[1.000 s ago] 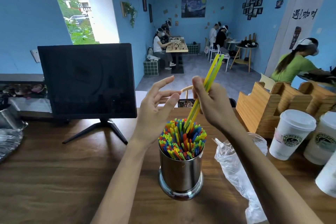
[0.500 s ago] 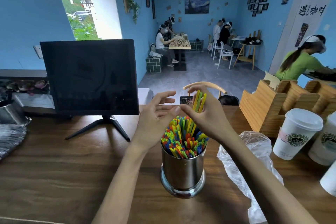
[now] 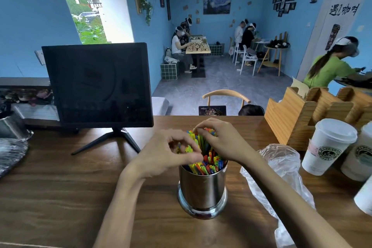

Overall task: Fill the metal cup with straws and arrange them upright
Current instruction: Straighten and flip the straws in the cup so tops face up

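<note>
Presently the metal cup (image 3: pixel 202 187) stands upright on the wooden counter (image 3: pixel 60 197), packed with coloured straws (image 3: pixel 209 162) whose tips rise just above its rim. Both hands are on the bundle. The left hand (image 3: pixel 169 155) curls round the near-left side of the straws, thumb and fingers forming a ring that gathers them. The right hand (image 3: pixel 219 143) is bent over the far side, fingertips pinching or pressing the straw tops; which of the two cannot be told.

Judgement: filling appears complete and the arranging step is in hand. The next move calls for squaring the bundle so no straw leans or stands proud, then letting go without disturbing it.

Against the frame a second ago: the right hand then held several yellow-green straws high above the cup, and the left was spread open beside it. Half a second ago those straws were partly lowered. Now they are seated among the rest, and both hands have closed in on the bundle. A crumpled plastic bag (image 3: pixel 281 167) lies just right of the cup.
</note>
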`<state>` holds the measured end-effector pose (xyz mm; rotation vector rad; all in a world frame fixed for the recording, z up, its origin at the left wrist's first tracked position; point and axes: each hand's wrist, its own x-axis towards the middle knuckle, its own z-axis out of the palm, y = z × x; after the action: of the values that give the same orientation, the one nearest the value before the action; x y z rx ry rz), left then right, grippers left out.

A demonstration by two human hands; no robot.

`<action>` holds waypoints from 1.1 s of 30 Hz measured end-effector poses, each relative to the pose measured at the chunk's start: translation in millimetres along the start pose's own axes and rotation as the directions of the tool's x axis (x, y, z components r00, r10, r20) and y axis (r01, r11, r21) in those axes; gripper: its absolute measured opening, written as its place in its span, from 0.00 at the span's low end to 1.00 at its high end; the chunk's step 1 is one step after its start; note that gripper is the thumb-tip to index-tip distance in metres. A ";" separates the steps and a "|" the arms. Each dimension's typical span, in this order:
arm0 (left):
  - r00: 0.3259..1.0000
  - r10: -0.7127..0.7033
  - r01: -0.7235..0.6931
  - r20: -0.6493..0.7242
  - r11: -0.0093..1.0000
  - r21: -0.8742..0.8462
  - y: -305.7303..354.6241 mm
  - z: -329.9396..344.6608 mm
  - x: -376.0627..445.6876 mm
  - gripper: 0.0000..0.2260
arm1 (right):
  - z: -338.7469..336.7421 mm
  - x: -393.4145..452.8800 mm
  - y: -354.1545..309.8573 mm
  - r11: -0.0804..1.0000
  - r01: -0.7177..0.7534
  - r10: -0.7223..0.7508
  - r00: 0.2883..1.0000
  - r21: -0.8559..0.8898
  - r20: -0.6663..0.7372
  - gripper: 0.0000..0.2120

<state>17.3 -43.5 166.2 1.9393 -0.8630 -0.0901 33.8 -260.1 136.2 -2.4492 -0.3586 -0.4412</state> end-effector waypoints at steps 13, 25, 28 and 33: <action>0.991 0.041 -0.024 -0.126 0.991 0.131 -9.2 12.2 2.6 0.11 | -0.9 -5.0 -2.1 0.985 -0.069 0.072 0.997 0.159 -0.008 0.09; 0.965 0.067 -0.092 -0.252 0.992 -0.090 19.5 -5.2 16.4 0.08 | -8.7 -17.4 -11.6 0.945 0.011 -0.001 1.000 0.327 -0.031 0.12; 0.966 0.051 -0.075 -0.254 0.994 -0.085 18.1 0.6 19.2 0.09 | -13.1 -21.1 -13.9 0.899 -0.020 0.010 1.000 0.437 0.024 0.19; 0.854 0.036 -0.133 -0.518 0.979 -0.153 20.1 5.3 26.2 0.10 | -16.3 -27.1 -18.7 0.898 -0.013 0.014 1.000 0.441 0.001 0.12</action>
<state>24.1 -68.8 187.1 1.6304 -0.5533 0.3784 -1.0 -259.7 147.7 -2.0058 -0.3921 -0.3149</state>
